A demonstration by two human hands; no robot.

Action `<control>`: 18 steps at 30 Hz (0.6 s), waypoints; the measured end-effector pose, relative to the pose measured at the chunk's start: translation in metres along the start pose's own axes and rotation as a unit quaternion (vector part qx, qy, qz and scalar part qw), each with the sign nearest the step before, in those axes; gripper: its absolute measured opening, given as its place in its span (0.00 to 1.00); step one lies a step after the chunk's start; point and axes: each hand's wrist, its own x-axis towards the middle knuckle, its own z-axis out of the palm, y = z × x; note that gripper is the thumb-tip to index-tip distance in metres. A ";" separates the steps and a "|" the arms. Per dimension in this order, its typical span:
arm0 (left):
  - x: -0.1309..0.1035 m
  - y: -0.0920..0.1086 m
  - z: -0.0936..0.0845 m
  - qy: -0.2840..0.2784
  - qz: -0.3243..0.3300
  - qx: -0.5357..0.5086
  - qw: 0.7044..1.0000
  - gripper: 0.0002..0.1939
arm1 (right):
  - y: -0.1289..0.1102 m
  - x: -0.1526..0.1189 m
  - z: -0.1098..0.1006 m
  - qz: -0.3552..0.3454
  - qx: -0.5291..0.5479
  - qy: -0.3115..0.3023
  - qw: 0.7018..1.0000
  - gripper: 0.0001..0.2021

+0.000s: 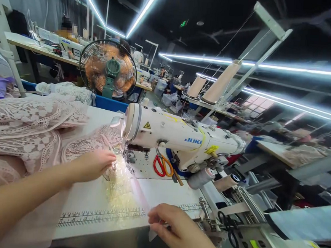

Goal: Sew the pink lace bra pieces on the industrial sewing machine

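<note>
A white sewing machine (164, 133) stands on the table, its needle area lit at the left end. Beside the needle, my left hand (97, 164) has its fingers pressed together at the edge of pink lace fabric (86, 146); what lies under the fingertips is hidden. A pale pink elastic strip (141, 192) runs from the presser foot toward the front edge. There my right hand (171, 224) pinches its near end between thumb and fingers. Clear tape (120, 185) covers part of the table between the hands.
Piled lace (30, 125) fills the left side. Scissors with red and orange handles (162, 165) lie by the machine, near thread spools (201, 178). A printed ruler (101, 215) crosses the front edge. A large fan (108, 70) stands behind; a person (66, 28) sits farther back.
</note>
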 end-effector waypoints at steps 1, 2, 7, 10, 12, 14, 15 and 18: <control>0.016 -0.004 -0.004 -0.013 0.006 0.014 1.000 0.20 | 0.005 -0.004 -0.005 0.018 0.000 0.044 0.999 0.10; 0.030 -0.008 -0.005 -0.022 0.009 0.024 0.999 0.22 | 0.011 -0.007 -0.013 0.041 0.003 0.102 0.994 0.12; 0.059 -0.029 0.018 -0.043 -0.006 0.030 0.999 0.31 | 0.015 -0.011 -0.037 0.101 0.038 0.282 0.953 0.15; 0.055 -0.036 0.030 -0.070 -0.025 0.026 0.997 0.34 | -0.005 0.000 -0.008 0.042 0.039 0.215 0.975 0.09; 0.055 -0.037 0.032 -0.074 -0.030 0.012 0.997 0.35 | -0.016 0.015 0.027 0.016 0.016 0.125 0.992 0.07; 0.057 -0.038 0.032 -0.072 -0.031 0.001 0.997 0.35 | -0.018 0.031 0.064 -0.050 0.005 0.020 0.999 0.08; 0.058 -0.038 0.032 -0.071 -0.030 -0.001 0.997 0.35 | -0.015 0.037 0.080 -0.070 0.007 -0.044 0.997 0.11; 0.061 -0.039 0.032 -0.070 -0.029 0.004 0.997 0.35 | -0.006 0.043 0.111 -0.045 0.051 -0.031 0.997 0.08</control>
